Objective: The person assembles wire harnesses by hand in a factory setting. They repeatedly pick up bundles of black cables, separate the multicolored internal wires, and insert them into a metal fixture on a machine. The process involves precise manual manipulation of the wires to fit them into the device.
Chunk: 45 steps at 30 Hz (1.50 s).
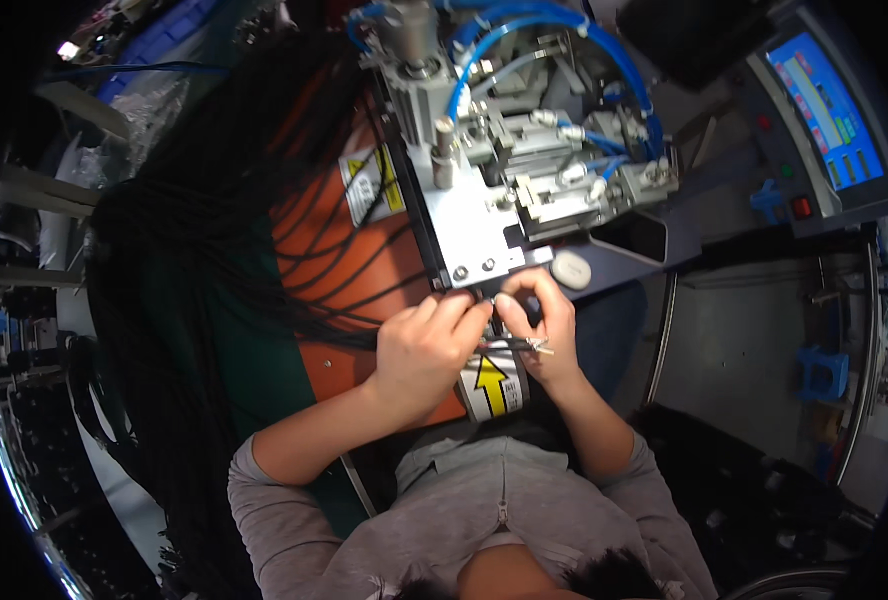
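My left hand (422,348) is closed at the front edge of the machine's metal plate (464,235), with black cables (339,325) running into it from the left. Thin cable ends (524,345) with bare, light-coloured tips come out on its right, below the fingertips, and reach to my right palm. My right hand (552,325) has thumb and forefinger curled together in a pinch, close to the left fingertips. Whatever sits in that pinch is too small and dark to make out. Under both hands lies a white label with a yellow arrow (491,385).
Ahead stands a metal fixture with slides and blue air hoses (619,55). A pale oval object (571,269) sits right of my right hand. A thick bundle of black cables (154,220) hangs over the orange and green surface at left. A lit control screen (826,110) is at far right.
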Each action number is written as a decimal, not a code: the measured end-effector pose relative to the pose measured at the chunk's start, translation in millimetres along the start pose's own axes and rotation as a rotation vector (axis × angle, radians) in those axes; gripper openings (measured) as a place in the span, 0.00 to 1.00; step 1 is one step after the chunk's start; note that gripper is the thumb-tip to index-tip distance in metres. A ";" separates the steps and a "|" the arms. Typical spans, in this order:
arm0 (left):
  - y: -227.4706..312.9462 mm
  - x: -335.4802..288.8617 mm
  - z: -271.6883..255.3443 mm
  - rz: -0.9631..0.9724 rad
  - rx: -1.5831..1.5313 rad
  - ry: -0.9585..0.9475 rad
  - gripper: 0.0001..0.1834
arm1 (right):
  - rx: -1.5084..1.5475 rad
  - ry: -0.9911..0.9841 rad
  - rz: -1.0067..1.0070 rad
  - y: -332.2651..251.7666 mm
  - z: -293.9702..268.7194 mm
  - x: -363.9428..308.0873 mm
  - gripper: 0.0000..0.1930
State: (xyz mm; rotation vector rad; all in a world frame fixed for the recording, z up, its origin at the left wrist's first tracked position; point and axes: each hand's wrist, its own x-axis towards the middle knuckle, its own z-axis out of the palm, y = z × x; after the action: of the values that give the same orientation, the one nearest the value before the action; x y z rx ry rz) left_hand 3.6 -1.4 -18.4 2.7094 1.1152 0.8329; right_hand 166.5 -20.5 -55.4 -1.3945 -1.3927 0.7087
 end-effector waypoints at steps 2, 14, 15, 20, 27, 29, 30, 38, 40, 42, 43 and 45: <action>3.2 -3.4 -7.4 -0.050 0.022 -0.038 0.12 | 0.030 -0.008 0.027 -2.0 1.0 -0.8 0.05; -6.9 -22.4 -19.8 -0.089 -0.029 -0.059 0.16 | -0.025 -0.199 -0.409 -20.1 -9.8 9.5 0.14; -9.6 -23.8 -19.9 -0.102 -0.093 -0.018 0.17 | -0.014 -0.299 -0.480 -26.6 -5.1 11.5 0.15; -18.8 -30.1 -27.4 -0.160 -0.332 0.072 0.24 | 0.115 -0.526 -0.579 -52.4 -2.3 22.7 0.17; -34.3 -39.6 -40.4 -0.149 -0.234 -0.026 0.16 | 0.116 -0.264 -0.409 -37.0 2.5 10.1 0.12; -38.0 -41.9 -42.0 -0.099 -0.178 0.013 0.19 | 0.210 -0.270 -0.278 -36.2 0.3 8.2 0.12; -36.1 -38.4 -46.3 -0.074 -0.159 -0.012 0.20 | 0.271 -0.278 -0.148 -36.0 -1.7 6.8 0.10; -22.3 -24.1 -35.5 0.270 -0.149 0.187 0.12 | 0.333 -0.140 -0.189 -24.2 -18.7 1.8 0.09; -11.8 -19.0 -26.0 0.326 -0.205 0.188 0.17 | 0.379 -0.130 -0.146 -26.8 -27.8 -0.2 0.08; 3.3 -6.3 -15.6 0.314 -0.186 0.241 0.18 | 0.367 -0.153 -0.177 -26.5 -36.6 1.1 0.08; 8.7 1.8 -13.5 0.281 -0.157 0.253 0.17 | 0.331 -0.146 -0.205 -28.3 -37.9 1.2 0.08; 3.7 4.6 -8.9 0.253 -0.144 0.212 0.18 | 0.258 -0.133 -0.264 -31.9 -36.6 1.7 0.08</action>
State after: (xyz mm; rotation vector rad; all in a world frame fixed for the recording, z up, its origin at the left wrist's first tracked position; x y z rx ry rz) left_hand 4.0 -2.0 -7.7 2.7242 0.7166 1.2110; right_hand 188.4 -32.8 -13.7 -0.9563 -1.4963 0.7851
